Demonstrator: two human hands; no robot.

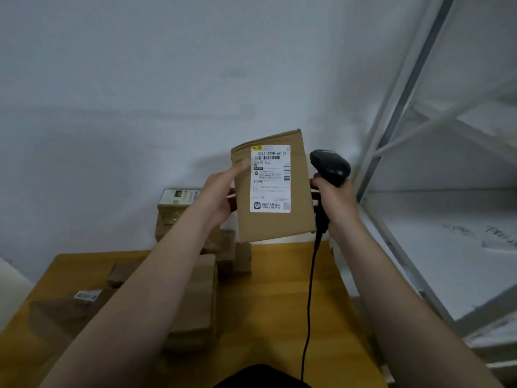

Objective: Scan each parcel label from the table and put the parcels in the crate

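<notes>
Head view: the parcel (275,225), a flat brown cardboard box, sits just right of centre frame, held upright in the air above the far edge of the table (279,303), with its white shipping label (270,179) turned squarely toward the camera. That is probably so the barcode near the label's top can be found and presented. The left hand (221,194) grips the parcel's left edge, thumb laid flat on the front beside the label and fingers wrapped out of sight behind, which leaves the print uncovered. At the parcel's right edge, the right hand (335,203) is curled round the handle of a black scanner (330,163). Whether its fingers also touch the cardboard I cannot tell. The scanner's head rises beside the box, not facing the label, so the scan itself looks not yet made. Its black cable (309,303) hangs down across the table toward the bottom of the frame. More brown parcels (193,298) lie and stack at lower left and centre of the wooden top, waiting. A white metal rack (405,107) fills the right side, a pale wall the top. No crate is in view.
</notes>
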